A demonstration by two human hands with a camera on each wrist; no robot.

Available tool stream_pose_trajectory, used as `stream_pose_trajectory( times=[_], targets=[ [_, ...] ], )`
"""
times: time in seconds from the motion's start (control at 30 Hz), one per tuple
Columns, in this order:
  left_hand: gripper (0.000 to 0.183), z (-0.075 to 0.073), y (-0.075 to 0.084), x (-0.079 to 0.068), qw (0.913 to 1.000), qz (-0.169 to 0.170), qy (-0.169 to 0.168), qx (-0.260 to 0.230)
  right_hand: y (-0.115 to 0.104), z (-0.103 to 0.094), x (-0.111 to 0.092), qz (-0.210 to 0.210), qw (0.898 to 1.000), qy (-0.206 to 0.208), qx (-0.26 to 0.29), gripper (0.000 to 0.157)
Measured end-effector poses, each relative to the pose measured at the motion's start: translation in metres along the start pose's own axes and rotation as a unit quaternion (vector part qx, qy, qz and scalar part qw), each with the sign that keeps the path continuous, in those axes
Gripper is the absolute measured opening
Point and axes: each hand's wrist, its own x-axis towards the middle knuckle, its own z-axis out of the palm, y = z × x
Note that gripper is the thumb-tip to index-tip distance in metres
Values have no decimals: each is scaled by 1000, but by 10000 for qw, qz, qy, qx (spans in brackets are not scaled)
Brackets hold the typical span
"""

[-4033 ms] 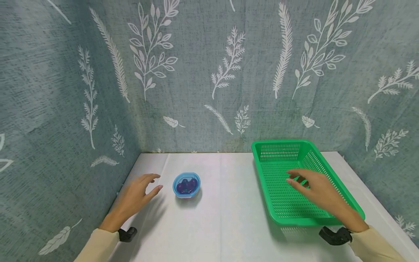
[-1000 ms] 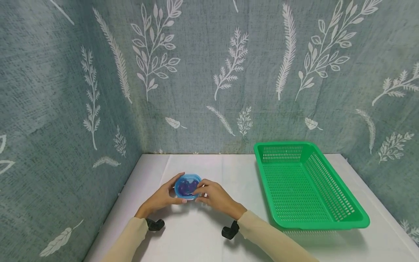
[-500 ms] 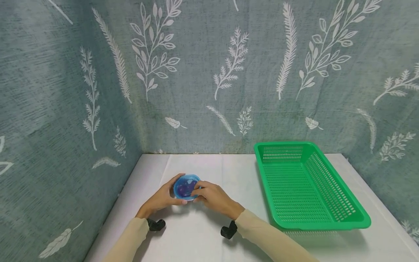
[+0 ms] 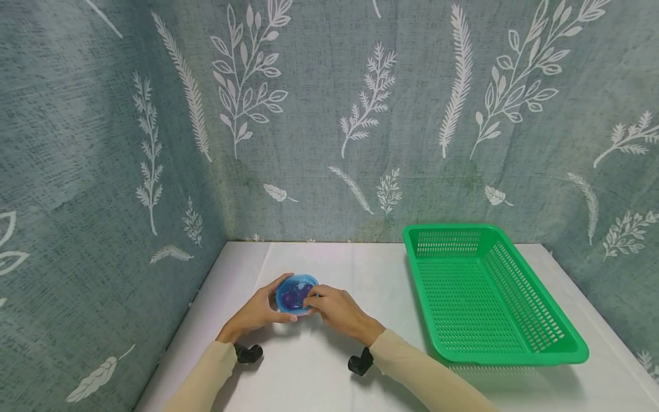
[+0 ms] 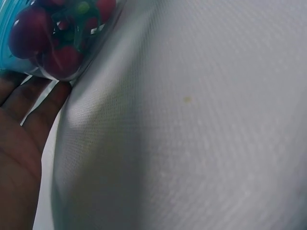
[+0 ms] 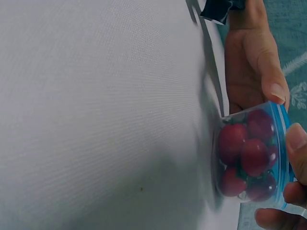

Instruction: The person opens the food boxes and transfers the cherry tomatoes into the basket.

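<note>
A small clear plastic container with a translucent blue lid stands on the white cloth, left of the middle. Through its side in the right wrist view show several red round fruits with green stems, like cherry tomatoes. My left hand holds the container from the left, thumb in front and fingers behind. From the right, my right hand grips the lid's near right edge with curled fingers; its fingertips are partly hidden. In the left wrist view, fingers lie against the container's wall.
A large green perforated plastic basket stands to the right on the white-covered table. Grey-green curtains with white leaf prints rise behind and at both sides. Black wrist cameras are strapped below both hands.
Four seconds ago both hands were off the container, the right one over the basket. Both came to it by one second ago. Since then, the right fingers have closed further on the lid edge.
</note>
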Motion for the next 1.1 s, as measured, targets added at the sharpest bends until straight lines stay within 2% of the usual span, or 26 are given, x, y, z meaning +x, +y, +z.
stream_pose_trajectory(
  times=[0.47,0.57,0.7,0.77,0.83,0.97,1.1],
  targets=[
    [108,2,2,-1,9999,-30,144,31,0,4,0,-83,9998,172,-70,19],
    [107,2,2,-1,9998,-7,92,163,-1,-1,4,62,9993,303,212,17],
    [108,1,3,0,9996,107,10,266,-3,-19,16,188,9968,487,612,13],
    [109,1,4,0,9995,130,-16,273,-5,-28,21,129,9967,396,693,12],
    [110,1,5,0,9996,115,-47,273,-6,-32,21,84,9970,132,754,11],
    [110,0,4,0,9997,90,-218,5,-9,-33,12,294,9941,-372,975,15],
    [109,0,3,-1,9989,130,-340,-296,-9,-29,2,459,9909,-493,1164,19]
  ],
)
